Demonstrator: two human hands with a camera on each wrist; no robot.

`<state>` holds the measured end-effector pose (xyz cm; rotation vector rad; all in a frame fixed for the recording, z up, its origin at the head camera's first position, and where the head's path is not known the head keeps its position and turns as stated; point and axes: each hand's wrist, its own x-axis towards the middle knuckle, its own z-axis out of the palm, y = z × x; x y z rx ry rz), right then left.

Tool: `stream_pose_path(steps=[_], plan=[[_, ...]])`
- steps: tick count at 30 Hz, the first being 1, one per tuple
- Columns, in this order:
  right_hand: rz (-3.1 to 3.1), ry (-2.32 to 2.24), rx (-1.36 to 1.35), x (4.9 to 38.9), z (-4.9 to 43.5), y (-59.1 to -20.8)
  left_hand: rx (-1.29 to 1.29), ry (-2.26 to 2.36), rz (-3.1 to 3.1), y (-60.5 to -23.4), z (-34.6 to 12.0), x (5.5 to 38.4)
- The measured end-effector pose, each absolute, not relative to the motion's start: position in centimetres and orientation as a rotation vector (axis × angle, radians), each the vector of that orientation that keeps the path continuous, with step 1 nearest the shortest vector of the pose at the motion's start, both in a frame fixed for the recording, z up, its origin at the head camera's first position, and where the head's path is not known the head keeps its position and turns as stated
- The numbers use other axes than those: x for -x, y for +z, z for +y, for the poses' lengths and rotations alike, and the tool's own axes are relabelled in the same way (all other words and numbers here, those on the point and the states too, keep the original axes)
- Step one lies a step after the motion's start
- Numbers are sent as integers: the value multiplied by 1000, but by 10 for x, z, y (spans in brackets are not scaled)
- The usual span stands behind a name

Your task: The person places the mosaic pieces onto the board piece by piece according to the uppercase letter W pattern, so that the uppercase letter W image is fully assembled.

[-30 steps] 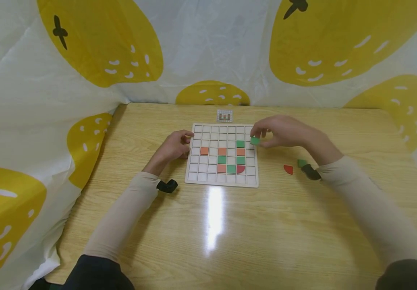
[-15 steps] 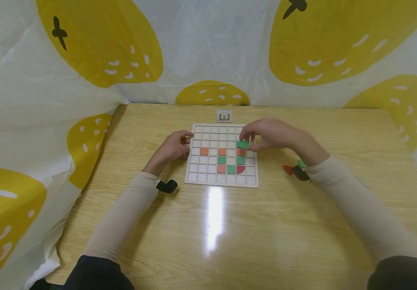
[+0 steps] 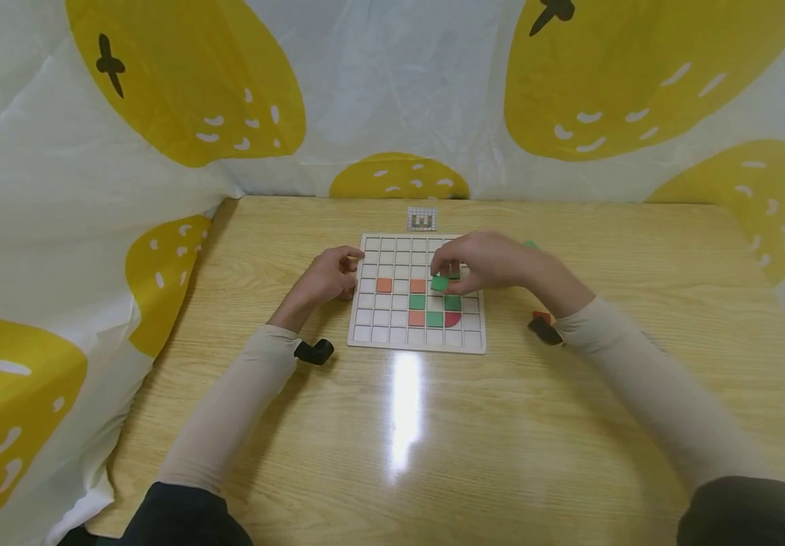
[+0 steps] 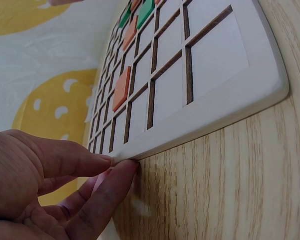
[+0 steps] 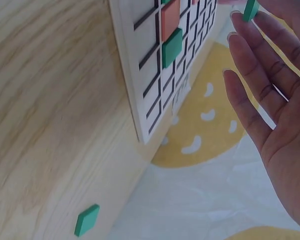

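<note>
Pinched by the right hand [image 3: 491, 258], the green tile [image 3: 439, 283] hangs over the board [image 3: 402, 334] at two o'clock, the left hand [image 3: 327, 274] pinching the board at ten; slanted lowering could jostle the nearby orange tile [image 3: 417, 286].

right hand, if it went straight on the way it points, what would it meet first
The right hand points left over the board, so probably the orange tile just beyond the green tile it holds. Height is hard to judge; it might pass above.

Grid board [image 3: 402, 302] partly hidden
</note>
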<state>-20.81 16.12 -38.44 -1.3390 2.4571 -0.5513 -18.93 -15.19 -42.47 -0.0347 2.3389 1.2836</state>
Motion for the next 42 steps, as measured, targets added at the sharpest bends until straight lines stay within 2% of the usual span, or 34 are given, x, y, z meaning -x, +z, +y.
stream_pose_path(steps=[42], plan=[[2352, -445, 1340, 193, 99, -402, 7, 1304, 2336, -426, -154, 190]])
